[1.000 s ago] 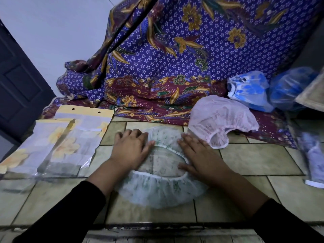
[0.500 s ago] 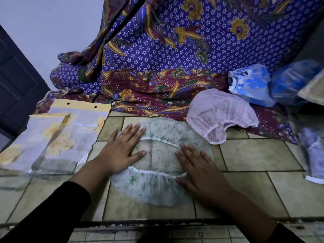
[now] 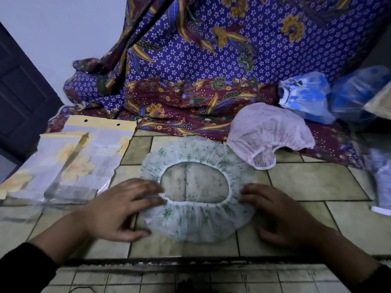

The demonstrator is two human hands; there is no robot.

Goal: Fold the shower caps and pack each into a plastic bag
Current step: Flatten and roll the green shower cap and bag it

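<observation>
A clear shower cap with green sprigs (image 3: 196, 223) lies spread flat on the tiled floor, its elastic opening facing up. My left hand (image 3: 124, 208) rests on the cap's left edge, fingers spread and touching the elastic. My right hand (image 3: 277, 212) presses the cap's right edge, fingers apart. A pink shower cap (image 3: 268, 132) lies crumpled behind to the right. Two clear plastic bags with yellow flower print (image 3: 69, 161) lie flat at the left.
A purple and maroon batik cloth (image 3: 190, 81) drapes across the back. Blue shower caps in thin plastic (image 3: 306, 96) sit at the back right. More packed items (image 3: 383, 182) lie at the right edge. A tiled step edge (image 3: 190, 261) runs along the front.
Both hands slid outward from the cap's middle to its left and right edges, and the cap now lies spread wide and round.
</observation>
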